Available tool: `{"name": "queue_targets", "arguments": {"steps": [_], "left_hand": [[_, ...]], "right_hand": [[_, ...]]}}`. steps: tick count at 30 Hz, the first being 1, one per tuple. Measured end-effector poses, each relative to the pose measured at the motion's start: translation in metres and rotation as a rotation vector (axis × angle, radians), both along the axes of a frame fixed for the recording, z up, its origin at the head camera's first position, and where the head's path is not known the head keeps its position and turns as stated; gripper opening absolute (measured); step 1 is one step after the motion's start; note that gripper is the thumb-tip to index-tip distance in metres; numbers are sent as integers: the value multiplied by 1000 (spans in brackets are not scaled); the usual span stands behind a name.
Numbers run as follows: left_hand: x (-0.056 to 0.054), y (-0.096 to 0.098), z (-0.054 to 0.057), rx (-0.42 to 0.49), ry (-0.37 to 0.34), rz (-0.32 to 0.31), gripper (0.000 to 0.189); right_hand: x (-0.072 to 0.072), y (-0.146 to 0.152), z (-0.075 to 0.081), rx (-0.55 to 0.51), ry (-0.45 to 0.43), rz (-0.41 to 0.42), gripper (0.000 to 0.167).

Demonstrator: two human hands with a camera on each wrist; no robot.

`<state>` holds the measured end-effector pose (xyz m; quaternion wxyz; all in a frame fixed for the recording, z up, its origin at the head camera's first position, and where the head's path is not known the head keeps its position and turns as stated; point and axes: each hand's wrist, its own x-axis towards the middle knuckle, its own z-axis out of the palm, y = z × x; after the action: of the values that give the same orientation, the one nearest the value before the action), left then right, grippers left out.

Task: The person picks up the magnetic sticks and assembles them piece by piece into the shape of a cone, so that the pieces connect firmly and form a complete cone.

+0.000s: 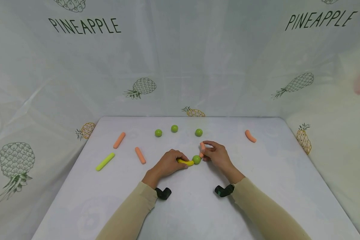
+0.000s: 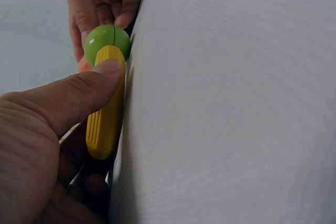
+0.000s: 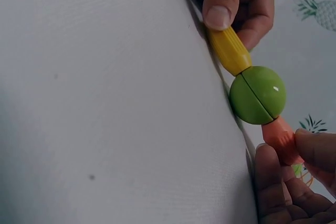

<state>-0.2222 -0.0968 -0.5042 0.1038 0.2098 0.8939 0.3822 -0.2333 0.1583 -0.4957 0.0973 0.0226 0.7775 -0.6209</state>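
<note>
Near the middle of the table, my left hand (image 1: 169,163) pinches a yellow curved stick (image 1: 186,162) between thumb and fingers. The far end of this ribbed stick touches a green ball (image 3: 258,95) with a seam round it. Against the ball's other side sits the end of an orange stick (image 3: 281,140), which my right hand (image 1: 219,156) pinches with thumb and fingertips. In the left wrist view the orange stick is mostly hidden behind the ball. Stick, ball and stick form one joined-looking row, low over the white table (image 1: 180,213).
Behind the hands lie three green balls (image 1: 174,128). Two straight orange sticks (image 1: 140,155) and a lime-green stick (image 1: 105,162) lie on the left. A curved orange stick (image 1: 250,136) lies at the right back. A pineapple-printed cloth (image 1: 180,66) hangs behind.
</note>
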Motion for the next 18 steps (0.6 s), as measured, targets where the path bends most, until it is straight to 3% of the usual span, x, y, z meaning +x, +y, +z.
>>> {"name": "queue_targets", "arguments": {"steps": [10,18], "left_hand": [[1,1,0,5,-2,1,17],[5,11,-2,-27,26,-23,18]], "right_hand": [[1,-1,1,40,8,10,50],[0,-1,2,90,26,3,40]]}}
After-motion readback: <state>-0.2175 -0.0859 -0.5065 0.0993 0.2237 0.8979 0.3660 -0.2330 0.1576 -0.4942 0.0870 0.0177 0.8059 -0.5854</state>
